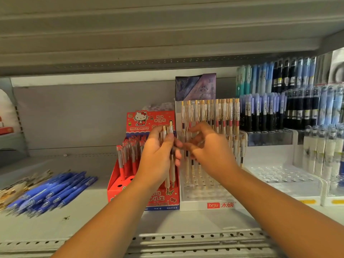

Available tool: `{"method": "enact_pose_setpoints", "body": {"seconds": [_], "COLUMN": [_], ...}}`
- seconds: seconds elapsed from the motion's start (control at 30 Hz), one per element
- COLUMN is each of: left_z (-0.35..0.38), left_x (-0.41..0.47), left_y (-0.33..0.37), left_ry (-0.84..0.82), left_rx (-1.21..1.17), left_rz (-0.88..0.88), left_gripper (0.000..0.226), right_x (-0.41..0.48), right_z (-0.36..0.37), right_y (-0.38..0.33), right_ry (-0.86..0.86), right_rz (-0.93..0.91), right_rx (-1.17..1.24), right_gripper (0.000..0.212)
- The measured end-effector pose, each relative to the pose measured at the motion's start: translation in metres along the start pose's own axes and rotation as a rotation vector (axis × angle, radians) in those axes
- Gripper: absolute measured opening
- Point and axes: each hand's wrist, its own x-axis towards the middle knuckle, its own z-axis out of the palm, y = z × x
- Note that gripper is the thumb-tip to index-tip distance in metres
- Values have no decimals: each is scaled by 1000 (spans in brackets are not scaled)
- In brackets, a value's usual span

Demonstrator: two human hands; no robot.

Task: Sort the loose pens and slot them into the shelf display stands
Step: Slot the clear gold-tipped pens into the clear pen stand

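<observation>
The left hand is pretty much dead centre, its grip clamped round a little bunch of white-and-gold pens. They're held upright, gold clicker ends up, tips poking out below the palm. The bunch sits right in front of the red Hello Kitty box, which has red pens standing in its back rows.

The right hand is just beside it at about 3 o'clock, fingers curled and pointing toward the bunch, thumb nearly touching the left fingers. There's a single pen right at its fingertips, but honestly I can't tell if that grip is pinching it or if the pen is just standing in the stand behind.

Behind the right hand is the clear stand, with a row of the same white pens across its back and open holes showing in front. Loose blue pens lie in a pile on the shelf at 8 o'clock. Racks of dark and blue pens fill 2 o'clock.
</observation>
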Motion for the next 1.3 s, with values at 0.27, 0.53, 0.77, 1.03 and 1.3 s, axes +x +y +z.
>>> {"method": "enact_pose_setpoints", "body": {"seconds": [0.27, 0.53, 0.77, 1.03, 1.3], "left_z": [0, 1, 3, 2, -5], "left_x": [-5, -8, -13, -9, -6], "left_y": [4, 4, 6, 2, 1], "left_ry": [24, -78, -232, -159, -106], "left_rx": [14, -21, -80, -45, 36], "left_rz": [3, -5, -20, -16, -30], "left_gripper": [19, 22, 25, 29, 30], "right_x": [-6, -11, -15, -9, -3], "right_z": [-4, -13, -15, -22, -28], "right_y": [-1, -5, -19, -9, -1], "right_ry": [-182, -18, -189, 24, 279], "right_rz": [57, -78, 98, 121, 142], "right_rx": [-90, -167, 769, 754, 588], "right_gripper": [13, 20, 43, 32, 23]}}
